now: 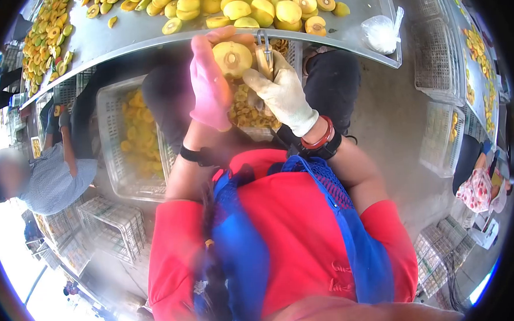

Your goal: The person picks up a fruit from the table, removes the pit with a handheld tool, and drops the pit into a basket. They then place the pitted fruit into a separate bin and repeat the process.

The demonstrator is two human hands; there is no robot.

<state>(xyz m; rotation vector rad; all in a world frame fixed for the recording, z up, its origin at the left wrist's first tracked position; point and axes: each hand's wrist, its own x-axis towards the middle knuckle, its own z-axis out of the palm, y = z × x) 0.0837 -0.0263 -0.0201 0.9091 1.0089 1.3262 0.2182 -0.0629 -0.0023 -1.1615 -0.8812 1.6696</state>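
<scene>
My left hand, in a pink glove, is closed around a halved yellow peach whose cut face with the brown pit is turned up. Beside it my right hand, in a whitish glove, grips a pitting knife with a light handle and a narrow metal loop. The loop points away from me, close to the peach half. Both hands are over my lap, just short of the metal table edge. Beneath them, small yellow fruit pieces fill a container between my knees.
Many peach halves lie on the metal table, with a knotted plastic bag near its right corner. A white crate of yellow fruit stands at my left. Stacked crates are at right. Another person sits at left.
</scene>
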